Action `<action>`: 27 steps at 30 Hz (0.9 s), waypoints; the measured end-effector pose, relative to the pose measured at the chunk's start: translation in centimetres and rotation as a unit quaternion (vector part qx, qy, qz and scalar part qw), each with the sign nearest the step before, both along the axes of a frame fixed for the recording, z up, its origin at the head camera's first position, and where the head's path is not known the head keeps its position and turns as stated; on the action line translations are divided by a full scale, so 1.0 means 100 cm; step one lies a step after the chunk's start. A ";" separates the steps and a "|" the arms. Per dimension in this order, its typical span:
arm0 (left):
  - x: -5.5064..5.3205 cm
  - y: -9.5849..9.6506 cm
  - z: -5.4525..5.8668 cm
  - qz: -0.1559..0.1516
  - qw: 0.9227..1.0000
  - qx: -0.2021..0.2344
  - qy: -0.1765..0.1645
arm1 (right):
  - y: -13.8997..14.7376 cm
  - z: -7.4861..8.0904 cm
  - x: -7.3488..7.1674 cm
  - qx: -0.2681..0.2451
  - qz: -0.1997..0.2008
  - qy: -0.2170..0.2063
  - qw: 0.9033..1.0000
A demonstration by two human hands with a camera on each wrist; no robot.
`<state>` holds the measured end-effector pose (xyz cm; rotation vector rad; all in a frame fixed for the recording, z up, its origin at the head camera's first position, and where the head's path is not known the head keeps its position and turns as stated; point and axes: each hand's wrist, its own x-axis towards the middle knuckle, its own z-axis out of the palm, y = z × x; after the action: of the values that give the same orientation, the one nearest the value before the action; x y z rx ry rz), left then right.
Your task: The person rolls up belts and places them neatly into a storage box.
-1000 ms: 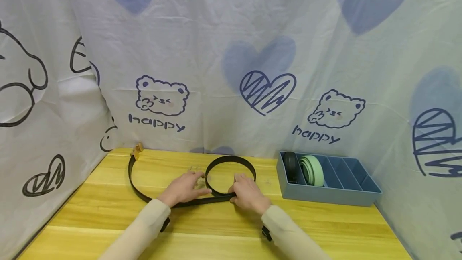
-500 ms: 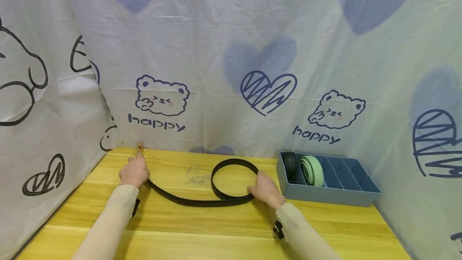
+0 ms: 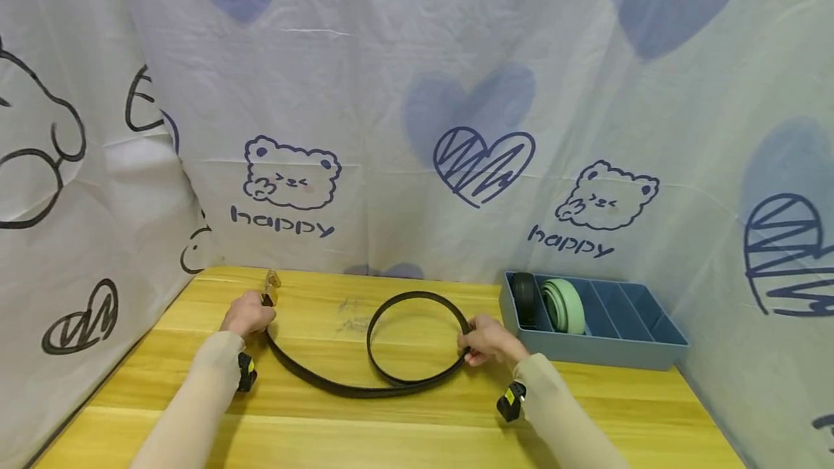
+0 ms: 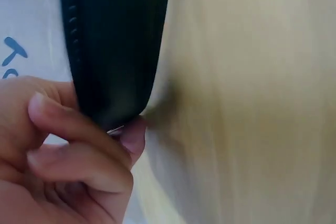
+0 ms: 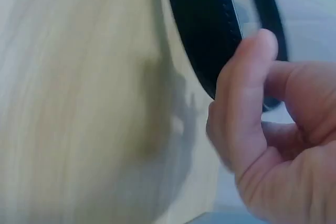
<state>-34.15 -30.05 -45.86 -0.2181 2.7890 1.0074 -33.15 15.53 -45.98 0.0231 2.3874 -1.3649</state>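
A black belt [image 3: 339, 388] with stitched edges curves across the wooden table, its right part bent into one large loop. At the left end, my left hand [image 3: 249, 313] grips the strap just below the gold buckle [image 3: 271, 281]. In the left wrist view the fingers of the left hand [image 4: 79, 150] curl around the strap [image 4: 113, 40]. My right hand [image 3: 491, 340] pinches the right side of the loop between thumb and fingers. The right wrist view has the strap [image 5: 202, 30] passing behind the fingers of the right hand [image 5: 262, 129].
A blue-grey divided box [image 3: 599, 349] stands at the back right, close beyond my right hand. Its left compartments hold a rolled black belt [image 3: 524, 301] and a rolled mint-green belt [image 3: 564, 307]. A printed white curtain [image 3: 391, 129] hangs behind the table [image 3: 391, 440].
My left hand went from the strap's middle to the buckle end, then drew it slightly right and nearer. My right hand moved right along the loop, which has grown wider.
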 end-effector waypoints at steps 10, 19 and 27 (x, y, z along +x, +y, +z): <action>-0.005 0.002 0.011 0.024 0.993 0.106 0.036 | 0.020 0.019 -0.014 -0.040 -0.030 0.176 0.983; -0.006 0.008 0.019 -0.007 0.985 0.112 0.129 | 0.021 0.017 -0.014 0.053 0.007 0.359 0.932; -0.009 0.017 0.003 -0.124 0.937 -0.088 0.316 | 0.019 0.000 -0.021 0.134 0.046 0.513 0.847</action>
<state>-35.00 -28.31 -45.53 0.5235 3.3524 0.8784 -35.21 17.47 -46.00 -0.9622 3.3415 -1.1048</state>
